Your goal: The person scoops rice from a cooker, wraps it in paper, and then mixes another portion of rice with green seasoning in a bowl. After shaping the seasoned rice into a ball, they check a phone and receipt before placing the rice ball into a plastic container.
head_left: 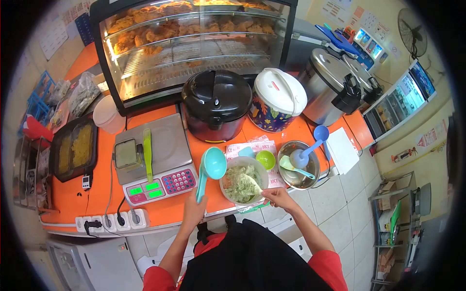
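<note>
My left hand (194, 209) is closed round the handle of a turquoise ladle (214, 163), its round bowl raised at the left rim of a white tub. In that tub (224, 190) lies a pale green, crumbly or shredded food (239, 183). My right hand (278, 198) grips a whitish spatula (253, 184), whose blade rests in the food. Behind the tub, a small lime-green cup (266, 159) stands on printed paper (270, 145). A metal bowl (313, 182) to the right holds a blue ladle (300, 158) and a turquoise-handled spatula (301, 171).
A scale (167, 145) with a green-handled utensil (147, 155) and a small container stands left. Behind are a black rice cooker (217, 104), a patterned white-lidded container (279, 97) and a glass cabinet (194, 48) of fried food. Power sockets (111, 222) line the orange counter's front edge.
</note>
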Tool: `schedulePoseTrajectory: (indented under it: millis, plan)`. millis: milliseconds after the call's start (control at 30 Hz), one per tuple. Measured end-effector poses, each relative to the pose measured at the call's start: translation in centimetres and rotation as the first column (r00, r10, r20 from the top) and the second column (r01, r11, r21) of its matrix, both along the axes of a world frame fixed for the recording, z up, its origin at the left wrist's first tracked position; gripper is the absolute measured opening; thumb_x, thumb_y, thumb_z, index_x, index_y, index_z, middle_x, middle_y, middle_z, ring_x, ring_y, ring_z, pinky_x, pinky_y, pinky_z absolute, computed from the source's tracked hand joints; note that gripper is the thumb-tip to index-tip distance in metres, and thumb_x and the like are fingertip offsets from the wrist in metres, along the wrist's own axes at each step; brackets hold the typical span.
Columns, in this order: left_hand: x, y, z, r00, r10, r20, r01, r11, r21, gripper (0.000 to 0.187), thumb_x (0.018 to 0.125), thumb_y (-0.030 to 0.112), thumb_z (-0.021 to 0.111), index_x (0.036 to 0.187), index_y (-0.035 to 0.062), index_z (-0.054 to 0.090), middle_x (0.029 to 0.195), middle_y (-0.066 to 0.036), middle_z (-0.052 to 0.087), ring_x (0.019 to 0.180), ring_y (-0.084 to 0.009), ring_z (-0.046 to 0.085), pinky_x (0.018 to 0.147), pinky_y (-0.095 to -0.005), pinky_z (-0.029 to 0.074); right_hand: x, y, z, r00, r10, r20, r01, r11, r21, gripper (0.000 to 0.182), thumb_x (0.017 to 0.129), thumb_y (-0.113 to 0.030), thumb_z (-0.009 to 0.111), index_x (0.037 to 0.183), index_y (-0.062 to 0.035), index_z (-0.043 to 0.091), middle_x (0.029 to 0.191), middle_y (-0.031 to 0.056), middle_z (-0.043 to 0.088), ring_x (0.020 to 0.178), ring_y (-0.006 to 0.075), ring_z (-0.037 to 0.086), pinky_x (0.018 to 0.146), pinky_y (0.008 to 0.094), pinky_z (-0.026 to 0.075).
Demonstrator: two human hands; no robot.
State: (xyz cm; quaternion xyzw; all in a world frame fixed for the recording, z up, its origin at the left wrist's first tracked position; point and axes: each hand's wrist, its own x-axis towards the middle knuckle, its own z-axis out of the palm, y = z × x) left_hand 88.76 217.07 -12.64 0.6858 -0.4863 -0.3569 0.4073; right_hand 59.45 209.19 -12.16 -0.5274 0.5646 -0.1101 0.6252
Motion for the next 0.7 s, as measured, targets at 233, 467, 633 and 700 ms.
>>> schedulePoseTrajectory:
  millis: [233, 467, 633, 700]
  plan:
    - [-0.1, 1.5, 3.4, 0.975, -0.108, 0.193, 0.106, 0.994, 0.017, 0.022, 0.078, 0.014, 0.050, 0.092, -0.0033, 0.050, 0.057, -0.018, 0.051, 0.048, -0.0283, 0.054, 0.047, -0.0361, 0.040, -0.7, 1.4, 3.3, 0.980, -0.117, 0.161, 0.105, 0.991, 0.079, 0.029, 0.084, -0.029, 0.055, 0.102, -0.0077, 0.061, 0.065, -0.0016, 0.059, 0.048, 0.0011, 0.040, 0.041, 0.0160, 0.029]
    - [-3.6, -0.2, 2.0, 0.931, -0.258, -0.260, 0.323, 0.912, 0.253, 0.023, 0.086, 0.021, 0.047, 0.092, -0.0003, 0.052, 0.055, -0.004, 0.047, 0.042, -0.0111, 0.046, 0.039, -0.0254, 0.034, 3.9, 3.5, 2.2, 0.983, -0.040, -0.181, -0.128, 0.558, -0.820, 0.029, 0.076, -0.006, 0.054, 0.104, 0.0000, 0.057, 0.074, 0.0121, 0.061, 0.059, 0.0204, 0.055, 0.056, 0.0304, 0.046]
    - [-3.8, 0.1, 1.4, 0.912, -0.168, -0.374, 0.297, 0.900, 0.318, 0.024, 0.086, 0.023, 0.049, 0.086, -0.0007, 0.053, 0.053, -0.003, 0.048, 0.041, -0.0091, 0.045, 0.037, -0.0249, 0.034, 2.1, 2.9, 4.0, 0.918, 0.017, -0.397, -0.352, 0.496, -0.793, 0.030, 0.072, -0.003, 0.053, 0.102, -0.0063, 0.058, 0.080, 0.0138, 0.061, 0.071, 0.0278, 0.059, 0.062, 0.0360, 0.048]
    - [-3.2, 0.7, 0.5, 0.938, -0.142, -0.316, 0.235, 0.932, 0.277, 0.025, 0.085, 0.025, 0.050, 0.084, -0.0004, 0.054, 0.051, -0.003, 0.048, 0.040, -0.0089, 0.044, 0.036, -0.0250, 0.034, 0.4, 2.5, 7.5, 0.918, 0.009, -0.397, -0.355, 0.468, -0.809, 0.027, 0.072, -0.005, 0.055, 0.098, -0.0065, 0.060, 0.074, 0.0122, 0.061, 0.065, 0.0286, 0.059, 0.059, 0.0371, 0.048]
